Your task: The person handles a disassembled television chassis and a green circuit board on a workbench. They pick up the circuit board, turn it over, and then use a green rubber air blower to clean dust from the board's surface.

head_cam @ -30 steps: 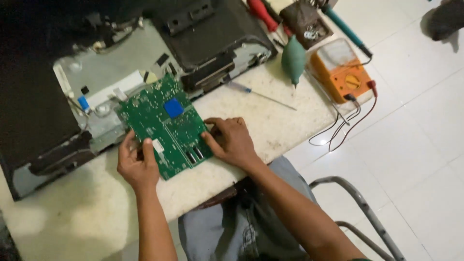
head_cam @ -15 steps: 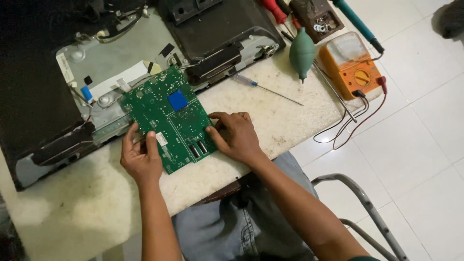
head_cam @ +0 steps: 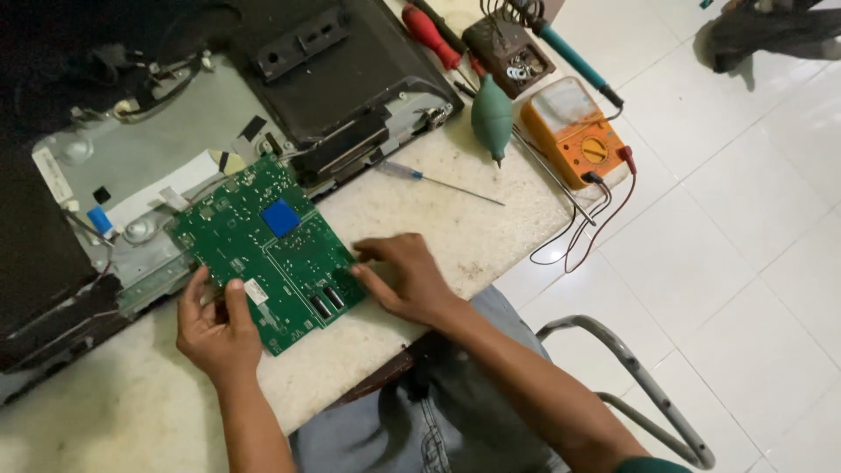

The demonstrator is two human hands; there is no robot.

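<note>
Nearby, screwdriver (head_cam: 420, 177), green blower (head_cam: 491, 114), orange multimeter (head_cam: 573, 131)

Single view only, head cam, worn by seated person. Looked steeply down and fwd over own lap onto stone worktop (head_cam: 455, 236). Close range: both forearms filled lower centre, left hand (head_cam: 213, 326) and right hand (head_cam: 405, 276) at arm's reach. Frame tilted, worktop edge ran diagonal. Right third showed white floor tiles (head_cam: 745, 228), chair frame (head_cam: 631, 368) at bottom. No 2nd cam, so no shared area.
</note>
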